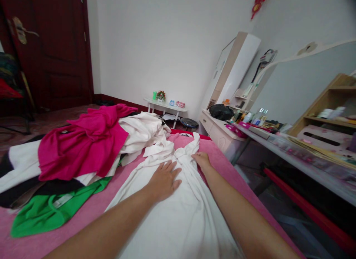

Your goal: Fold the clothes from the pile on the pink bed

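A white garment (172, 218) lies spread over the pink bed cover (222, 166) in front of me, its far end bunched and creased. My left hand (164, 180) rests flat on the cloth, fingers spread. At the garment's far right edge, my right hand (202, 160) is closed on a fold of the white fabric; the fingertips are partly hidden. Left of the garment is a heap of clothes: a bright pink top (86, 144) over white and black pieces, with a green garment (55, 210) at its near side. Another white piece (141, 131) lies at the heap's right.
A dressing table (300, 158) with bottles, boxes and a mirror (314, 81) runs along the right side. Beyond the bed stand a low white table (167, 105) with small ornaments and a round stool (189, 123). A dark red door (52, 47) is at the left.
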{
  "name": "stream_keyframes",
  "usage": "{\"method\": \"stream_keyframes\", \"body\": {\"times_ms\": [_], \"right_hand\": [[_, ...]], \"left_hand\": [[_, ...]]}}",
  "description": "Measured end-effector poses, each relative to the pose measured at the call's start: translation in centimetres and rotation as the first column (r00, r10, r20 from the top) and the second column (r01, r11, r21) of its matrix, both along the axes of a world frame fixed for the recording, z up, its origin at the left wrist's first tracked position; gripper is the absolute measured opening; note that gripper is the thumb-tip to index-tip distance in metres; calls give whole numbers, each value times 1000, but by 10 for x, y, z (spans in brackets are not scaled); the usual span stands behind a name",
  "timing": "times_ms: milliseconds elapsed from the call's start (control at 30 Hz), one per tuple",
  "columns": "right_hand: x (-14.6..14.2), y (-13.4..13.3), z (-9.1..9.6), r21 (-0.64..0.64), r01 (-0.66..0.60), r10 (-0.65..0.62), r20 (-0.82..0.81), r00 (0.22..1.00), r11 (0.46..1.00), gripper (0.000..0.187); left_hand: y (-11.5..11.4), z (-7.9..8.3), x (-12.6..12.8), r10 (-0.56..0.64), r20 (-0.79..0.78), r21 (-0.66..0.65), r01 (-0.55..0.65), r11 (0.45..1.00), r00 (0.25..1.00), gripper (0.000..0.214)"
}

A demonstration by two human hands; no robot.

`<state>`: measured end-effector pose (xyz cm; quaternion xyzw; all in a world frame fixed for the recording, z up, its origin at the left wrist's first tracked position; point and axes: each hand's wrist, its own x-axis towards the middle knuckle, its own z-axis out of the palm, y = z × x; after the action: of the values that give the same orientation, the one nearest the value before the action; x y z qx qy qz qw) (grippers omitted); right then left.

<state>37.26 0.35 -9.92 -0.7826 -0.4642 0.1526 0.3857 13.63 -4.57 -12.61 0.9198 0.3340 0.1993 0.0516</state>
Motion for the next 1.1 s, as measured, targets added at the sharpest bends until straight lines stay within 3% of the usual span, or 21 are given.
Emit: {"method": "stream_keyframes", "body": {"times_ms": [100, 200, 267, 333, 433, 567, 667, 733, 800, 867, 1000, 1100], "right_hand": [[25, -12, 21, 34, 210, -213, 169, 962, 977, 13], [69, -37, 41, 88, 430, -436, 285, 854, 899, 26], [95, -55, 45, 87, 521, -518, 328, 790, 849, 33], [110, -71, 39, 51, 538, -519, 353, 779, 841, 34], [109, -86, 20, -4, 465, -432, 365, 825, 885, 35], [85, -110, 3, -33, 308, -274, 370, 888, 951, 45], [61, -150, 0, -109, 131, -87, 339, 937, 985, 46], [43, -184, 1, -191, -37, 89, 276, 957, 981, 43], [25, -216, 5, -243, -188, 240, 209, 948, 952, 41], [13, -242, 16, -235, -258, 301, 168, 939, 937, 38], [16, -281, 48, -169, -202, 223, 114, 968, 965, 28], [31, -308, 58, -278, -198, 231, 93, 968, 940, 30]], "left_hand": [[0, 0, -1, -1, 1, -1, 1, 1000, 1000, 50], [1, 1, 0, 2, -10, -17, -2, 1000, 1000, 51], [2, 1, 0, 6, -21, -27, -6, 1000, 1000, 52], [3, 1, 1, 8, -32, -32, -9, 999, 999, 52], [3, 0, 2, 8, -46, -32, -9, 999, 999, 53], [3, -3, 2, 4, -50, -14, -5, 1000, 999, 54], [4, -6, 3, 5, -48, -6, -6, 1000, 999, 54], [4, -6, 3, 4, -44, -8, -4, 1000, 999, 54], [4, -7, 3, 3, -45, -15, -4, 1000, 999, 54], [4, -6, 3, 1, -50, -15, -2, 1000, 999, 54], [3, -6, 2, 0, -47, 2, 0, 1000, 999, 54], [1, -5, 1, 9, -42, 0, -9, 1000, 999, 53]]}}
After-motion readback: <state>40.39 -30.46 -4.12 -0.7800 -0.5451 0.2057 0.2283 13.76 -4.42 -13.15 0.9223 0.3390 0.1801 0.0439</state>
